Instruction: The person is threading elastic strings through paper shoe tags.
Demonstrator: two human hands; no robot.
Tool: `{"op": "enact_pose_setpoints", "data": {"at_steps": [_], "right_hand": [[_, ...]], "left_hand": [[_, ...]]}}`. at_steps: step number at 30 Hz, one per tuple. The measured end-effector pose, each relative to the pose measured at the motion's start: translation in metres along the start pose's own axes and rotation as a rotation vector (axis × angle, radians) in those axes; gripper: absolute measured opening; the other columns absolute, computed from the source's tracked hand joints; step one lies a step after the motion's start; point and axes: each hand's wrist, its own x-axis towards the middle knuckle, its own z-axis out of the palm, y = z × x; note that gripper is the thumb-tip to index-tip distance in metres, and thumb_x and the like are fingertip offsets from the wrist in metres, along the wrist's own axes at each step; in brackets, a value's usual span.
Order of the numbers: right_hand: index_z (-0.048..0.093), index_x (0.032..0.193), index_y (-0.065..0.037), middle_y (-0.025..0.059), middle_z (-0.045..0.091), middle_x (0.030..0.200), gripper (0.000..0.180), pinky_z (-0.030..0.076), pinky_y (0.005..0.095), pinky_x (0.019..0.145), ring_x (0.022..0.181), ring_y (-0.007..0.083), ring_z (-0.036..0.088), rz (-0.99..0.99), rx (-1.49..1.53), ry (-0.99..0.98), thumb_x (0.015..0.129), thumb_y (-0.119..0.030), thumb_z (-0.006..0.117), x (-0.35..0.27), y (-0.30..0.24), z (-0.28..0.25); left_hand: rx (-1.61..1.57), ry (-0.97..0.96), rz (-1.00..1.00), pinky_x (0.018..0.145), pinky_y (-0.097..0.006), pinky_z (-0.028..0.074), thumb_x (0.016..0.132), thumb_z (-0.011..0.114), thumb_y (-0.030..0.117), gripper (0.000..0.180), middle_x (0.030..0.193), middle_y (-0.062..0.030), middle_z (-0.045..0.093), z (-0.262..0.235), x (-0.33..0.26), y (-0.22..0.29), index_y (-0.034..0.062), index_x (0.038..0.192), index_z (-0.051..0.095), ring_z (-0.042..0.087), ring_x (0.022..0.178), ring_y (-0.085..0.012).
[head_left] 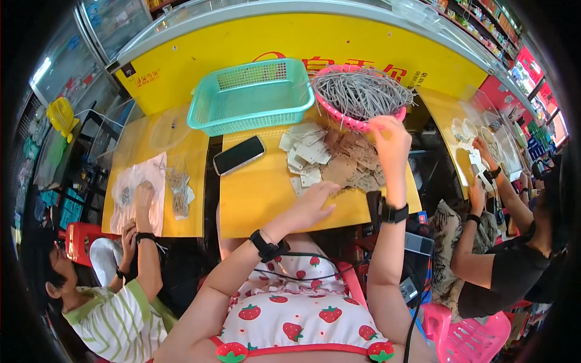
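Observation:
Low over the near edge of the yellow table, my left hand (310,207) has its fingers stretched and thumb apart, beside a heap of brown cards (354,160). Paler whitish cards (304,151) lie loosely piled to the left of the brown ones. Farther off, my right hand (392,138) is at the front rim of a pink basket (357,125). Its fingers are bent and pinched together; what they hold, if anything, is too small to make out. Grey cords (363,94) fill that basket in a tangled mound.
A green plastic basket (251,124) stands at the back left of my table (260,209), with a black phone (239,155) in front of it. People work at tables on both sides. A yellow panel (212,48) rises behind the table. Black bands circle both my wrists.

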Motion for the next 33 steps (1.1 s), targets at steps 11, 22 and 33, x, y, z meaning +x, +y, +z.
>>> {"op": "enact_pose_setpoints", "data": {"at_steps": [11,22,33], "right_hand": [[0.067,0.078,-0.004,0.0118,0.065,0.083,0.014,0.049,0.0353,0.070,0.078,0.0287,0.062,-0.029,0.543,-0.514,0.065,0.001,0.064,-0.140,-0.154,0.002],[0.067,0.091,-0.001,0.0123,0.066,0.095,0.022,0.049,0.0295,0.071,0.083,0.0211,0.063,-0.122,0.926,-0.744,0.071,0.007,0.066,-0.143,-0.202,-0.095],[0.067,0.094,0.000,0.0060,0.066,0.079,0.014,0.045,0.0232,0.060,0.066,0.0102,0.059,0.374,0.273,-0.073,0.081,-0.003,0.064,-0.144,-0.030,-0.055]], "left_hand": [[-0.595,0.504,0.105,0.089,-0.030,0.044,0.087,0.059,0.017,0.052,0.134,-0.0079,0.044,0.015,-0.038,0.047,0.0033,0.133,0.039,0.053,0.107,-0.0180],[-0.394,0.191,-0.120,0.089,-0.031,0.046,0.080,0.062,0.009,0.040,0.113,-0.0078,0.060,0.023,-0.094,0.026,0.0019,0.119,0.053,0.056,0.103,-0.0156],[0.121,0.503,-0.114,0.100,-0.036,0.038,0.076,0.067,0.014,0.051,0.119,-0.0145,0.055,0.025,-0.066,-0.018,0.0038,0.122,0.048,0.050,0.115,-0.0282]]}}
